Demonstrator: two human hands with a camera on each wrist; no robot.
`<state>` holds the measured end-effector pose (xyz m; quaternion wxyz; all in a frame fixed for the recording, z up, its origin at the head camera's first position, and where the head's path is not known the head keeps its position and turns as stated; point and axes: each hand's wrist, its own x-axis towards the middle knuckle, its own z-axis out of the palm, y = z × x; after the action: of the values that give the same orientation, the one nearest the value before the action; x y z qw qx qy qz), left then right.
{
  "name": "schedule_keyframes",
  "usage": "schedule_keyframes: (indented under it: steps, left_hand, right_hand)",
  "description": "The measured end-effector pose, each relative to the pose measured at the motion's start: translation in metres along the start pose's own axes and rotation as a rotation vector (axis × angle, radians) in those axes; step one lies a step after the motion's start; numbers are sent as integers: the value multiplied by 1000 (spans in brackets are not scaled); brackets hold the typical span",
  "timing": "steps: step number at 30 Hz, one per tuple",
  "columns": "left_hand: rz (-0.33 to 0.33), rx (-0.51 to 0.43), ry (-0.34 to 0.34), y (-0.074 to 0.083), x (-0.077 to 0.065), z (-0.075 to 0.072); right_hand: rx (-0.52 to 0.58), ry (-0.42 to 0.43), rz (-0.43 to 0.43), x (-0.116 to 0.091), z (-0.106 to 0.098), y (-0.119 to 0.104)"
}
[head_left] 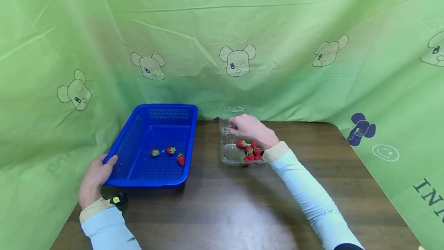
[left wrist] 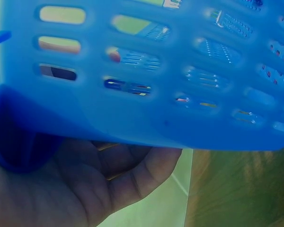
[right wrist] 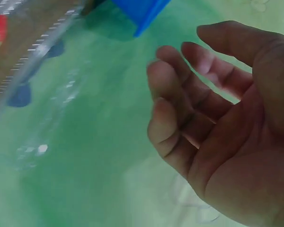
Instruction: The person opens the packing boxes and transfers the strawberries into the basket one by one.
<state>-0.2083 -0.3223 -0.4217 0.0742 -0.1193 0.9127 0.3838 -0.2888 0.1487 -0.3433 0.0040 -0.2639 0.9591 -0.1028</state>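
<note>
My left hand [head_left: 95, 176] grips the near left corner of a blue plastic basket [head_left: 149, 183], its thumb over the rim. In the left wrist view, the curled fingers [left wrist: 137, 182] reach under the basket's slotted wall [left wrist: 94, 113]. Three strawberries [head_left: 180, 160] lie spread over the basket floor. Above a clear plastic clamshell box [head_left: 229, 159] hovers my right hand [head_left: 251, 128], fingers loosely bent. The right wrist view shows its palm [right wrist: 236, 161] holding nothing. Several strawberries [head_left: 250, 156] are gathered in the right part of the box.
The box's clear lid [head_left: 225, 113] stands raised at the back, against the green curtain [head_left: 194, 49] that surrounds the brown wooden table [head_left: 222, 211]. A black device with a yellow mark [head_left: 116, 200] sits by the left wrist.
</note>
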Motion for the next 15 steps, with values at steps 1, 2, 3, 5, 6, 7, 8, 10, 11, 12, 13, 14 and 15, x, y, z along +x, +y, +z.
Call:
schedule_keyframes:
  steps: [1,2,3,5,6,7,8,10,11,12,13,14,15]
  left_hand:
    - [1,-1,3,0,0,0]
    - [1,0,3,0,0,0]
    - [1,-1,3,1,1,-1]
    - [1,2,1,0,1,-1]
    - [1,4,1,0,1,-1]
    - [-1,6,-2,-1,1,-1]
    - [-1,8,-2,-1,1,-1]
    - [2,13,3,-2,0,-1]
    - [1,10,2,-2,0,-1]
    - [1,9,4,-2,0,-1]
    - [0,8,5,-2,0,0]
    - [-1,5,5,-1,0,0]
    - [-2,-1,6,-1,-1,0]
  right_hand:
    - [0,-9,18,-2,4,5]
    - [-4,-14,32,-4,9,10]
    - [-5,-20,42,-5,14,14]
    - [0,-33,60,-9,23,21]
    - [6,-38,67,-10,27,23]
    - [17,-41,72,-12,32,25]
    - [28,-41,80,-13,36,28]
    - [52,-41,99,-16,44,31]
    - [63,-43,108,-17,47,33]
    - [73,-45,116,-18,49,35]
    - [80,-47,123,-19,51,36]
    - [85,-50,132,-20,52,38]
    - [91,-55,140,-21,53,40]
